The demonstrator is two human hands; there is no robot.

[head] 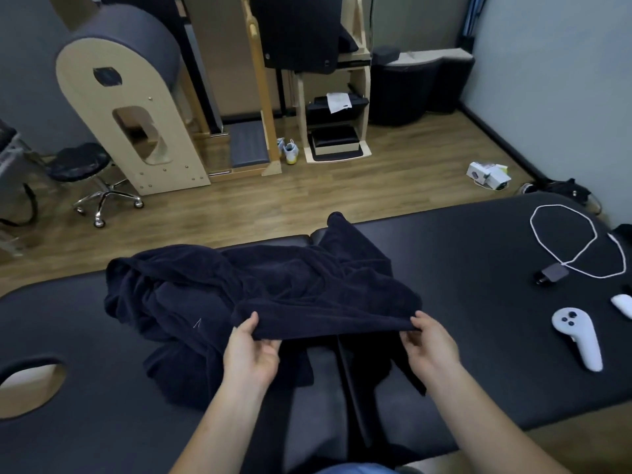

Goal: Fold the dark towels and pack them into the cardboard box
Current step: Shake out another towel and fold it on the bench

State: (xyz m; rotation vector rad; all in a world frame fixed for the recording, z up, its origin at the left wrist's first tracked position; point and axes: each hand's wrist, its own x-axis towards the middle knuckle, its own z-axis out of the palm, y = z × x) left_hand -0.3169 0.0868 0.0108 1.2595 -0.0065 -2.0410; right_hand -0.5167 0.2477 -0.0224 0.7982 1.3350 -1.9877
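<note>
Near the middle of the black padded surface, your left hand and right hand pinch the near edge of the crumpled dark navy terry towel, fingers closed on it.

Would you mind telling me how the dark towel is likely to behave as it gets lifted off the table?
Probably floppy: the dark towel sags between the left hand and right hand. Its bunched folds suggest it will drape and drag rather than hold shape. The plush pile looks easy to grip, unlikely to slip.

Towels on table; controller right
</note>
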